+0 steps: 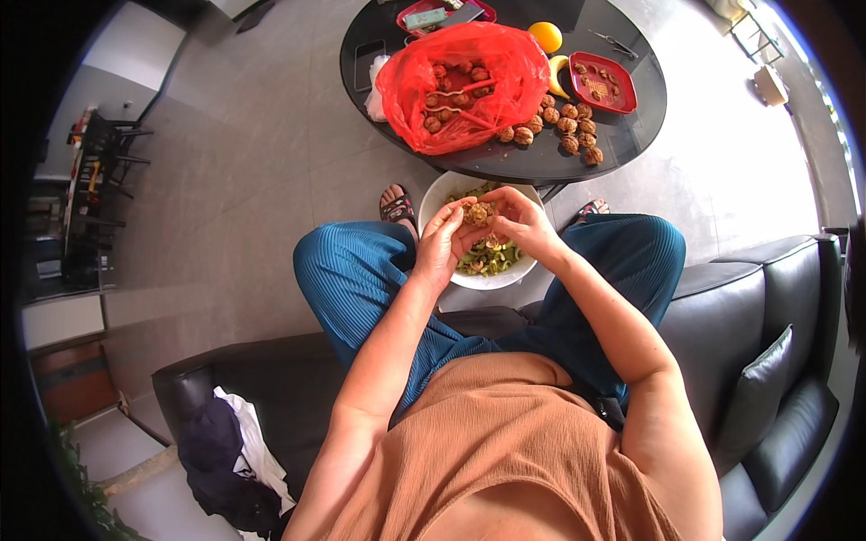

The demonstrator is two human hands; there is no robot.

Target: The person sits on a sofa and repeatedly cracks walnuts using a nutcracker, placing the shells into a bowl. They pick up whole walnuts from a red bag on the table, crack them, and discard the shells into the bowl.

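My left hand [442, 239] and my right hand [525, 224] meet in front of me, fingers closed around a brown walnut [478, 214]. Both hold it from opposite sides. Right below them a white bowl [431, 200] contains green and brownish scraps [492, 260], partly hidden by my hands. On the dark oval table ahead, a red plastic bag [406, 99] lies open with several walnuts [462, 86] inside. More loose walnuts [569, 126] are spread beside the bag, near the table's front edge.
A red tray [622, 101] with small bits, a banana [557, 77], an orange [545, 37], a metal tool [613, 43] and a phone [365, 65] lie on the table [496, 168]. I sit on a black sofa [271, 361]; clothes [221, 460] are at its left.
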